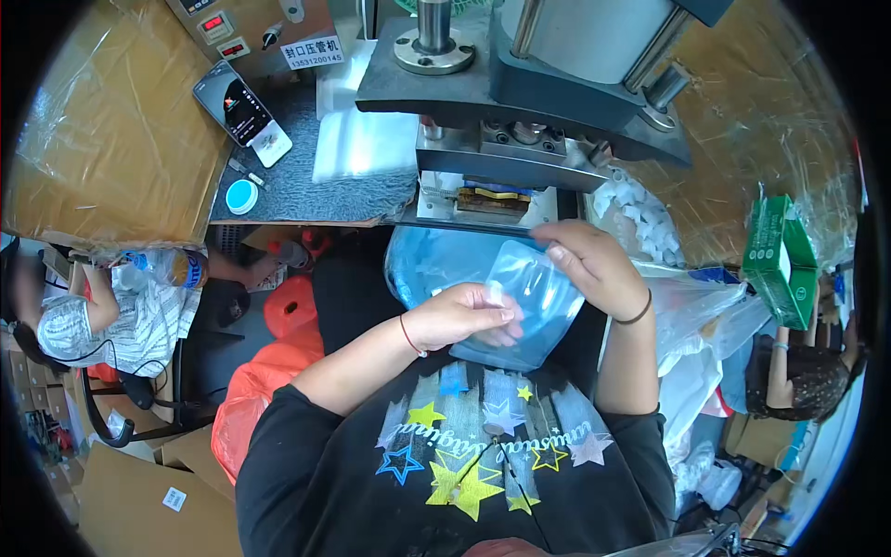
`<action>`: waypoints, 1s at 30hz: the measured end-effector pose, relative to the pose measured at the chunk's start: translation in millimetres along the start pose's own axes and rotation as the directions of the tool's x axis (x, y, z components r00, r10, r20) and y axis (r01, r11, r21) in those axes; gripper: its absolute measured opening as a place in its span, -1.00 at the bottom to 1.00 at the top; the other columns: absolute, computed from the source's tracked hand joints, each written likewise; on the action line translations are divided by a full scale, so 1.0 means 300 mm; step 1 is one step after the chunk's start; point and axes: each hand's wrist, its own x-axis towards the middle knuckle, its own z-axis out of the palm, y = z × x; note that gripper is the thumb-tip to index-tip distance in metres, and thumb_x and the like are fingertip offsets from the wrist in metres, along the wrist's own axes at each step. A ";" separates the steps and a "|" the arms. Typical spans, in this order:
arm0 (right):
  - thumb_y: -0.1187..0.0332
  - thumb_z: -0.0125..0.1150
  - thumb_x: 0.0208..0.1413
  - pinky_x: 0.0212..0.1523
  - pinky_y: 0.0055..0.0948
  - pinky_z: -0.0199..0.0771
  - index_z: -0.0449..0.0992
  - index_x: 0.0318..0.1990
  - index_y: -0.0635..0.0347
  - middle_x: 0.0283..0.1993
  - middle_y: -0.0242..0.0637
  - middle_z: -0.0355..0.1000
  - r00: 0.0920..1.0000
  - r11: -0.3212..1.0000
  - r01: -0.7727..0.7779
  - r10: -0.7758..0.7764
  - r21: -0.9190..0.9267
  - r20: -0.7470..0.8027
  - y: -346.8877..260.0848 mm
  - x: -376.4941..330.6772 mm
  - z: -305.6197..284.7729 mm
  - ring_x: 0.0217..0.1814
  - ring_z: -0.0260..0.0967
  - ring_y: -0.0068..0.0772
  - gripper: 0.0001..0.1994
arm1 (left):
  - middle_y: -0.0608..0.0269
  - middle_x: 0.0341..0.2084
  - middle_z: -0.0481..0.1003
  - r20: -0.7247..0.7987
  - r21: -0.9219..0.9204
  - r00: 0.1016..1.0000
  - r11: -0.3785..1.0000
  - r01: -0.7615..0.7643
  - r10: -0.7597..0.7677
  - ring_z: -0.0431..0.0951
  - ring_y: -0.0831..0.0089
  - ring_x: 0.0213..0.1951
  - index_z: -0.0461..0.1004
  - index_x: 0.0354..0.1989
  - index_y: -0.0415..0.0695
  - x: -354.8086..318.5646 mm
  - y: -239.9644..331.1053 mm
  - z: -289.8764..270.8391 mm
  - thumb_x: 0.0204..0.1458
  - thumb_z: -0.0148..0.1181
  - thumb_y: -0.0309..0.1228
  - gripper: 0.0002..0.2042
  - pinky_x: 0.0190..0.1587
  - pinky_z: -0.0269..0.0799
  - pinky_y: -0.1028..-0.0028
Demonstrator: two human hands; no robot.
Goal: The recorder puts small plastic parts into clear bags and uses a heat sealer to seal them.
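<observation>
A clear, soft plastic bag (536, 320) is held between my two hands, below the front edge of the press. My left hand (461, 316) pinches its left side, with the thumb on top and part of the fingers showing behind the film. At the bag's upper right corner, my right hand (594, 267) grips the edge between thumb and fingers. Behind the bag is a light blue plastic tub or liner (422, 260); its contents are hard to make out. Directly ahead stands the metal press (520, 153), its brass-coloured die (492, 200) low at the front.
On the worktop (306, 181) to the left lie a phone (232, 104) and a small turquoise-lidded jar (241, 197). White plastic pieces (636, 218) are heaped right of the press. A green box (780, 265) stands far right. People sit at both sides.
</observation>
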 end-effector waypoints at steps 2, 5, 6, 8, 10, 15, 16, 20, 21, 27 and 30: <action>0.35 0.13 0.25 0.01 -0.13 0.47 0.52 0.04 0.20 0.01 -0.09 0.51 0.934 0.979 -0.067 -0.006 -0.191 -0.356 0.043 -0.005 0.008 0.03 0.47 0.06 -0.75 | 0.11 -0.11 0.61 -0.068 -0.043 0.995 0.997 0.069 -0.072 0.67 0.33 -0.15 0.51 0.03 -0.17 -0.008 0.019 0.005 0.25 0.21 -0.28 -0.72 -0.09 0.60 0.40; 0.52 0.17 0.10 -0.03 -0.18 0.48 0.53 0.00 0.18 0.02 -0.04 0.45 0.875 0.846 -0.326 0.101 -0.421 -0.474 0.172 -0.027 -0.036 0.00 0.45 0.09 -0.72 | 0.11 -0.13 0.61 -0.236 -0.060 0.972 0.998 -0.011 -0.003 0.67 0.34 -0.18 0.53 0.00 -0.16 0.017 0.033 -0.043 0.23 0.21 -0.32 -0.75 -0.12 0.60 0.40; 0.52 0.17 0.10 -0.03 -0.18 0.48 0.53 0.00 0.18 0.02 -0.04 0.45 0.876 0.849 -0.323 0.100 -0.419 -0.472 0.217 -0.041 -0.032 0.00 0.45 0.09 -0.72 | 0.13 -0.16 0.62 -0.269 -0.078 0.963 0.996 -0.039 0.017 0.67 0.36 -0.20 0.54 -0.02 -0.16 0.020 0.054 -0.060 0.21 0.21 -0.40 -0.78 -0.14 0.61 0.42; 0.56 0.18 0.05 -0.04 -0.16 0.48 0.52 -0.03 0.18 0.03 -0.05 0.41 0.903 0.861 -0.291 0.103 -0.417 -0.418 0.300 -0.053 -0.013 -0.01 0.44 0.09 -0.71 | 0.14 -0.16 0.62 -0.283 -0.105 0.958 0.992 -0.076 0.044 0.67 0.36 -0.20 0.55 -0.02 -0.15 0.040 0.088 -0.098 0.19 0.20 -0.43 -0.79 -0.15 0.61 0.42; 0.57 0.18 0.05 -0.05 -0.15 0.47 0.50 -0.04 0.19 0.01 -0.06 0.40 0.896 0.889 -0.284 0.113 -0.360 -0.430 0.330 -0.054 -0.004 -0.03 0.44 0.09 -0.71 | 0.18 -0.23 0.62 -0.241 -0.143 0.963 0.977 -0.157 0.119 0.66 0.38 -0.19 0.56 -0.05 -0.16 0.058 0.098 -0.140 0.16 0.19 -0.51 -0.80 -0.13 0.61 0.42; 0.57 0.21 0.05 -0.17 -0.16 0.42 0.37 -0.19 0.24 -0.17 -0.06 0.37 0.843 0.917 -0.305 0.135 -0.256 -0.521 0.366 -0.037 0.026 -0.17 0.41 0.04 -0.81 | 0.25 -0.26 0.56 -0.330 -0.108 0.934 0.977 -0.184 0.140 0.62 0.45 -0.28 0.46 -0.04 -0.15 0.026 0.112 -0.136 0.17 0.21 -0.47 -0.80 -0.21 0.57 0.47; 0.57 0.21 0.05 -0.17 -0.16 0.42 0.37 -0.19 0.24 -0.17 -0.06 0.37 0.844 0.918 -0.301 0.130 -0.258 -0.521 0.366 -0.037 0.032 -0.17 0.41 0.04 -0.81 | 0.20 -0.25 0.55 -0.485 0.156 0.808 0.942 -0.296 0.334 0.61 0.40 -0.26 0.43 0.00 -0.17 0.016 0.115 -0.191 0.17 0.22 -0.42 -0.75 -0.21 0.55 0.44; 0.53 0.21 0.11 -0.23 -0.20 0.41 0.35 -0.23 0.23 -0.25 -0.07 0.37 0.768 0.919 -0.344 0.157 -0.193 -0.622 0.359 -0.050 0.054 -0.26 0.40 -0.02 -0.85 | 0.09 0.01 0.48 -0.319 0.864 0.143 0.226 0.449 0.937 0.46 0.15 0.08 0.37 0.08 -0.17 -0.167 0.319 -0.432 0.07 0.27 -0.34 -0.59 0.04 0.37 0.13; 0.51 0.22 0.12 -0.24 -0.21 0.41 0.35 -0.22 0.23 -0.27 -0.07 0.36 0.750 0.917 -0.360 0.172 -0.175 -0.639 0.357 -0.056 0.057 -0.29 0.40 -0.04 -0.85 | 0.10 0.11 0.44 -0.057 0.693 0.125 -0.051 0.719 0.991 0.37 0.09 0.18 0.37 0.10 -0.16 -0.224 0.370 -0.479 0.04 0.26 -0.34 -0.56 0.13 0.28 0.06; 0.49 0.22 0.14 -0.29 -0.26 0.41 0.37 -0.20 0.21 -0.29 -0.12 0.38 0.733 0.917 -0.370 0.191 -0.147 -0.653 0.348 -0.038 0.067 -0.34 0.42 -0.14 -0.85 | 0.27 0.26 0.37 -0.152 0.460 0.172 -0.085 0.884 0.973 0.31 0.09 0.22 0.42 0.08 -0.08 -0.476 0.445 -0.717 -0.06 0.21 -0.43 -0.56 0.16 0.18 0.01; 0.49 0.22 0.14 -0.29 -0.27 0.42 0.38 -0.19 0.21 -0.29 -0.13 0.38 0.730 0.921 -0.358 0.172 -0.155 -0.662 0.356 -0.045 0.073 -0.35 0.41 -0.16 -0.85 | 0.27 0.30 0.35 -0.221 0.436 0.241 -0.126 0.891 0.945 0.34 0.17 0.20 0.42 0.11 -0.06 -0.508 0.477 -0.757 -0.15 0.12 -0.52 -0.49 0.14 0.19 0.08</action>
